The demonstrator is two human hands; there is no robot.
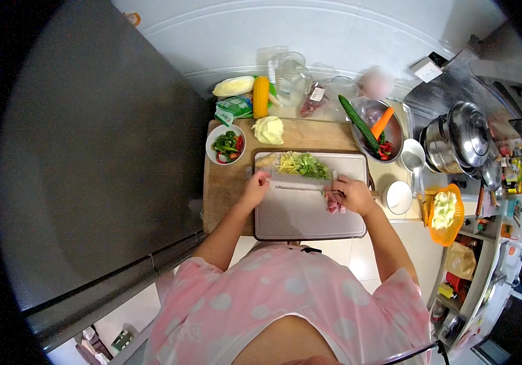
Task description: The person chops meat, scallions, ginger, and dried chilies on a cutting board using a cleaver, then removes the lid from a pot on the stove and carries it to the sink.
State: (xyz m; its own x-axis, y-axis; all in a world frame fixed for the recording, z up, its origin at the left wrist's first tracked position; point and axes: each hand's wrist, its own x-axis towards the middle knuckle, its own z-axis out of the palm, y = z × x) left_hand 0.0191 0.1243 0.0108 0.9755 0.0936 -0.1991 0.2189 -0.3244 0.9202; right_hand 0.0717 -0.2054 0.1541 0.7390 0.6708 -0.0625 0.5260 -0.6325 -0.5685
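The right hand [352, 193] was closed around a knife [300, 188], beside meat [335, 205] toward the right edge of the chopping board [303, 222], the left hand [256, 187] half-curled at its left edge, hold indeterminable.

Lidded steel pot [455, 141] near a wall socket [426, 70]

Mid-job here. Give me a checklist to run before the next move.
1. Left hand well away from the thin, dark-looking knife blade: not ok, fingers near its left end.
2. Right hand firmly gripping the handle: cannot tell, the fingers hide it.
3. Pink meat pieces on the pale grey rectangular cutting board: ok, beside the right hand.
4. Chopped green and yellow vegetables apart from the meat: ok, toward the far edge.
5. Small round white bowl clean: cannot tell.
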